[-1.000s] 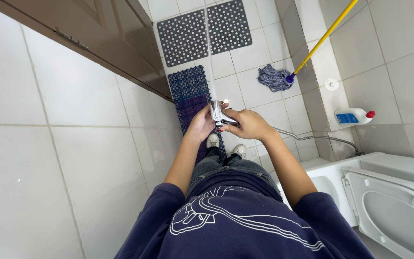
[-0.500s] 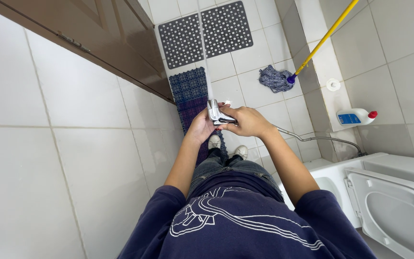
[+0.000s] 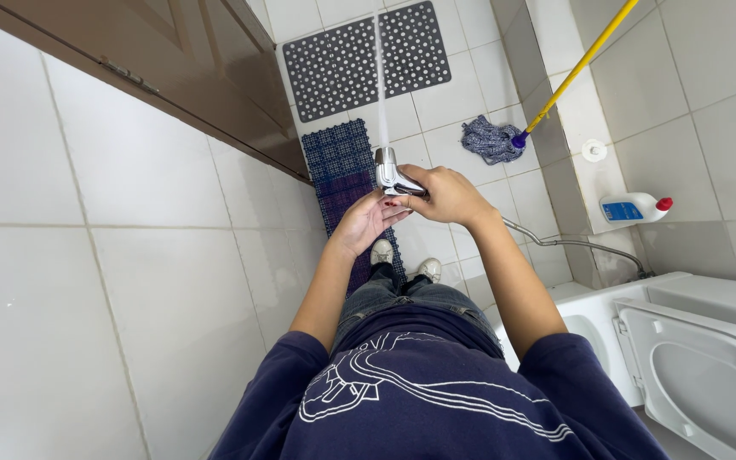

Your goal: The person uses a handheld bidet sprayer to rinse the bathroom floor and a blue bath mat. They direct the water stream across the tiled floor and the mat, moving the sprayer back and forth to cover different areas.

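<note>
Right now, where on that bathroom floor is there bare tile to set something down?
Bare tile lies between the grey dotted mat and the mop head, and right of the blue mat toward the shoes. It is crowded near the toilet, where the metal hose and bottle sit. Both hands, right hand and left hand, are at the sprayer.

We see a shiny silver sprayer (image 3: 392,176) over a floor (image 3: 453,145) of white tiles with grey joints. On the floor lie a dark grey mat (image 3: 359,60) dotted with small holes and a blue and purple woven mat (image 3: 341,166). The mop (image 3: 489,139) has a blue-grey head and a yellow handle. The bottle (image 3: 634,207) is white with a blue label and red cap. Our sweater (image 3: 436,400) is navy with white line art, the door (image 3: 206,64) brown.
</note>
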